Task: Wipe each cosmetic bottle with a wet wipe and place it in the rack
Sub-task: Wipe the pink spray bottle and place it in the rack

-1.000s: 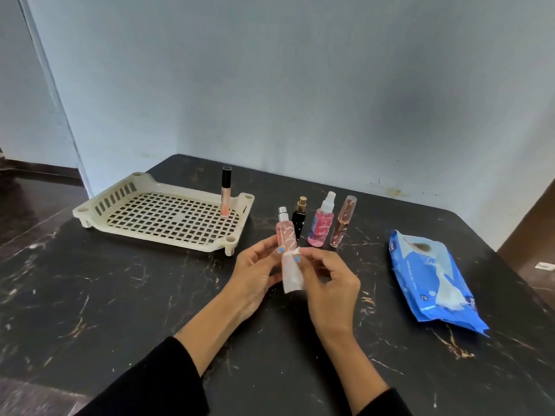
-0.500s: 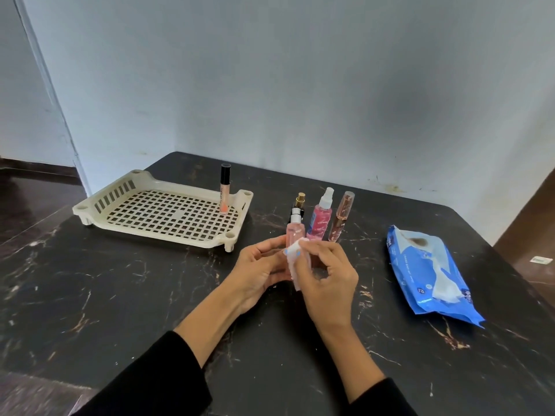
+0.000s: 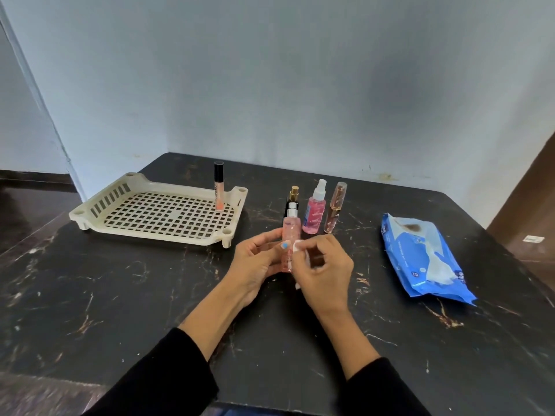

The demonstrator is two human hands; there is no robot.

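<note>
- Your left hand (image 3: 255, 259) grips the pale pink bottle (image 3: 290, 235) upright, thumb across its front, above the table (image 3: 120, 295) and in front of the row of standing bottles.
- Your right hand (image 3: 322, 274) pinches the wet wipe (image 3: 298, 247) against the bottle's right side; most of the wipe is hidden under your fingers.
- A second ago the wipe hung loose below the bottle; now it is bunched tight against the body, so you are well into the rub, I judge.
- The bottle now hides part of the black bottle (image 3: 292, 199) behind it, where before it sat to that bottle's left.
- The rack (image 3: 99, 205) holds only the lip gloss tube (image 3: 218, 187), as before.
- The pink spray bottle (image 3: 314, 211) and slim amber tube (image 3: 335, 208) stand unwiped, as far as I can judge; the wipes pack (image 3: 420, 253) lies well to your right.
</note>
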